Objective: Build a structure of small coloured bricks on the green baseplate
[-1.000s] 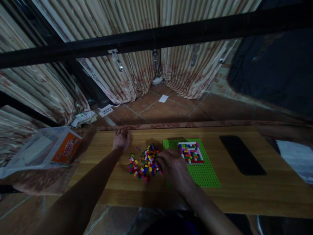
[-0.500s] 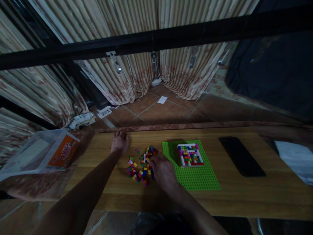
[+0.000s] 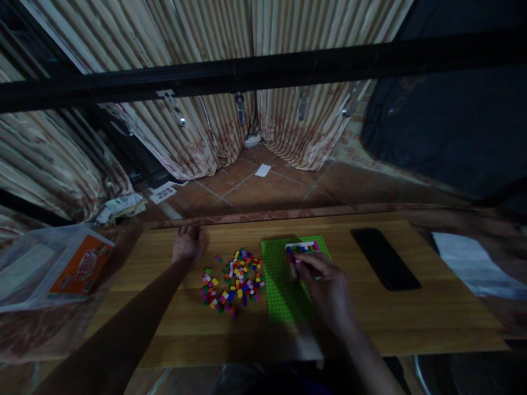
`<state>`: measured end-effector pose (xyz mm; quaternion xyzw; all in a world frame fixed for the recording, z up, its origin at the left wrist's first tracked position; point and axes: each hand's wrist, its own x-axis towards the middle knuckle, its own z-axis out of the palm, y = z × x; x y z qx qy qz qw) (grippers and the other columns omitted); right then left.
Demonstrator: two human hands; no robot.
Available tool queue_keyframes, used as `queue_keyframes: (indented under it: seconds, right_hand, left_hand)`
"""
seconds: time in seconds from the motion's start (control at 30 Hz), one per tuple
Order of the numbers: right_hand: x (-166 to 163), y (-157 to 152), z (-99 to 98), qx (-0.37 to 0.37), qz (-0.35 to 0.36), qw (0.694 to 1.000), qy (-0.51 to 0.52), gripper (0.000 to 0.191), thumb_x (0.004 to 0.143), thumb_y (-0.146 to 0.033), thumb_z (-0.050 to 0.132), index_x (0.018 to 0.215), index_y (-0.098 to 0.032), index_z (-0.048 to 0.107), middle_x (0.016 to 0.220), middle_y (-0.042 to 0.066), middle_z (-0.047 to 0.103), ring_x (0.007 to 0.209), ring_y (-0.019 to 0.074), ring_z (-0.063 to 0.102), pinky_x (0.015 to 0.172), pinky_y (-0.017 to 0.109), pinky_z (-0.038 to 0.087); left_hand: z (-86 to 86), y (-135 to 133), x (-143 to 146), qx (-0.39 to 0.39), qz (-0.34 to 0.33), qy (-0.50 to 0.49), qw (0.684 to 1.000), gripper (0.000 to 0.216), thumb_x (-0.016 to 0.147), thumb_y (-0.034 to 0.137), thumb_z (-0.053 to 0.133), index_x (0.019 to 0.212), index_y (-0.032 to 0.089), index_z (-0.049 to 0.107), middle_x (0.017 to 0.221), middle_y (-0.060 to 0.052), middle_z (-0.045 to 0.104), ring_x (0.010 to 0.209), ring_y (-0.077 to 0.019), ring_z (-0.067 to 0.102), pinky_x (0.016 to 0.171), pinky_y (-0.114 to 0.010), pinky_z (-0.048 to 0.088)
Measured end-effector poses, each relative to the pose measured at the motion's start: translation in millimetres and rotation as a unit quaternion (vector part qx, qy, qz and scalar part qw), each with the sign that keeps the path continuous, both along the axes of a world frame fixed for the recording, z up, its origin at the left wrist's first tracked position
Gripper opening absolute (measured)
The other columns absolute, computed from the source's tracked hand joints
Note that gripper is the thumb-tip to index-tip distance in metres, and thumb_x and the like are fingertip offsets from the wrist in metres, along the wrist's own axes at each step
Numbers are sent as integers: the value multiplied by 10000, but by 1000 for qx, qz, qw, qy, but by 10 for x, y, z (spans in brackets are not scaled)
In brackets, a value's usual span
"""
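Observation:
A green studded baseplate lies on the wooden table. On it stands a square block of small multicoloured bricks, mostly covered by my right hand. The fingers of that hand are pinched together over the block's near left part; what they hold is too small to see. A loose pile of small coloured bricks lies left of the plate. My left hand rests flat near the table's far edge, fingers stretched out, holding nothing.
A black phone lies right of the baseplate, and a white sheet at the far right. A clear plastic box with an orange label sits off the table's left end. A black bar crosses overhead. Curtains hang beyond.
My right hand has moved from the loose brick pile rightward onto the built block on the baseplate. My left hand has stayed put. The view has shifted slightly to the right.

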<state>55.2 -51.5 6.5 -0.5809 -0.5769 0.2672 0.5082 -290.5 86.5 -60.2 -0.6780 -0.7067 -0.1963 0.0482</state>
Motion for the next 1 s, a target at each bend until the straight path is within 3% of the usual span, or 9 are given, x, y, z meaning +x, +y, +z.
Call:
queue_keyframes:
  seconds: [0.17,0.43,0.67,1.0]
  right_hand:
    - [176,154,-76,-10,-58,994,-94,228,855,-273,529,925,-200,734,948,76,705,814,195,665,741,325,518]
    - [140,307,-47,-68,-94,957,-267,249,845,-225,486,930,-184,716,928,79,719,794,207,650,723,312,464]
    - [132,381,-14,-97,-82,942,-310,238,862,-220,494,935,-205,720,924,66,728,777,195,658,671,282,432]
    - [133,388,4,-100,-74,949,-291,266,877,-248,485,989,-188,719,938,82,754,818,220,692,705,301,474]
  left_hand:
    - [18,-2,6,1,-1,-4,1000,374,869,359,396,1124,172,595,1191,-117,604,1166,-277,506,1035,-415,383]
    - [18,-7,1,4,-7,-14,1000,359,869,366,410,1116,185,597,1205,-117,604,1197,-279,497,1044,-420,384]
    - [23,-17,15,5,-3,-15,1000,363,864,357,416,1129,183,591,1217,-120,600,1196,-276,499,1048,-430,385]
    - [27,-19,21,5,1,-12,1000,382,861,367,402,1114,159,600,1193,-139,602,1179,-285,499,1057,-434,381]
